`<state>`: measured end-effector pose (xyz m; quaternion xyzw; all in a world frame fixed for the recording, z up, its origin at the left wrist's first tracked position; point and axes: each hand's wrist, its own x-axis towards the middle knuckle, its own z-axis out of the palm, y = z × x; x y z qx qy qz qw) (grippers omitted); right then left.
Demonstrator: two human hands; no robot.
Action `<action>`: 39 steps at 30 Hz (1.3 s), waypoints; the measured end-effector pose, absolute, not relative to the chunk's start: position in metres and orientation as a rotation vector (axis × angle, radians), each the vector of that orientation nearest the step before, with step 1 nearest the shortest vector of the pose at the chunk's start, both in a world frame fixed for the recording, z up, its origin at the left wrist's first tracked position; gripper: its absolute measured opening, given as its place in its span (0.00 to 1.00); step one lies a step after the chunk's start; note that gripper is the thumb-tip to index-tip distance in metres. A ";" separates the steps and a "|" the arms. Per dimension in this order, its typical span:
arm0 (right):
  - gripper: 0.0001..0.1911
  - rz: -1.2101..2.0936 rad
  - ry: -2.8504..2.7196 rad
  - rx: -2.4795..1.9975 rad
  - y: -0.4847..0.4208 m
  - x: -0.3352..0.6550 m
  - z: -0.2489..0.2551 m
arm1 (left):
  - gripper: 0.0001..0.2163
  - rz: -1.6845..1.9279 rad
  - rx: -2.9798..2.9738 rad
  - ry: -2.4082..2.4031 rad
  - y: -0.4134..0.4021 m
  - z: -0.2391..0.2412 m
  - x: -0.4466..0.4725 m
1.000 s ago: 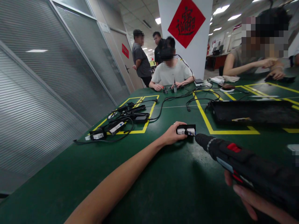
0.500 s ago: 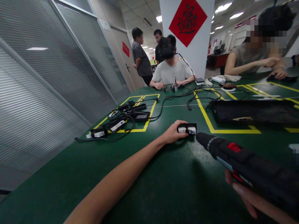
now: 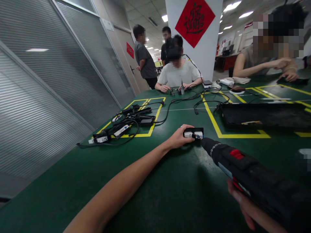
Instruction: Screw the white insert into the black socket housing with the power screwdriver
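Observation:
My left hand [image 3: 179, 138] reaches out over the green table [image 3: 150, 181] and grips a small black box with white parts [image 3: 194, 133], holding it flat on the surface. My right hand [image 3: 245, 207] is wrapped round the handle of a black electric screwdriver with a red switch [image 3: 245, 173]. The tool's tip touches the right end of the small box.
A pile of black adapters and cables [image 3: 126, 124] lies in a yellow-taped square at the left. A long black tray [image 3: 264, 116] sits at the right. A person in a white shirt [image 3: 178, 73] and another person [image 3: 269, 55] work at the far side; two people stand behind.
The screwdriver has shifted slightly left and closer to the box. My left hand stays on the box.

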<state>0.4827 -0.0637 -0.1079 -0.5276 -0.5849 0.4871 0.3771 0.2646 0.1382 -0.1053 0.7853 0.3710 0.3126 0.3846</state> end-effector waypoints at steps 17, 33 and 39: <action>0.11 1.268 -1.540 -1.515 -0.061 0.480 -0.057 | 0.25 0.782 1.980 0.948 0.139 -0.107 0.263; 0.19 1.347 -1.503 -1.448 -0.050 0.496 -0.081 | 0.24 0.794 1.872 0.921 0.138 -0.105 0.265; 0.14 1.323 -1.458 -1.475 -0.050 0.490 -0.086 | 0.24 0.779 1.879 0.930 0.138 -0.105 0.265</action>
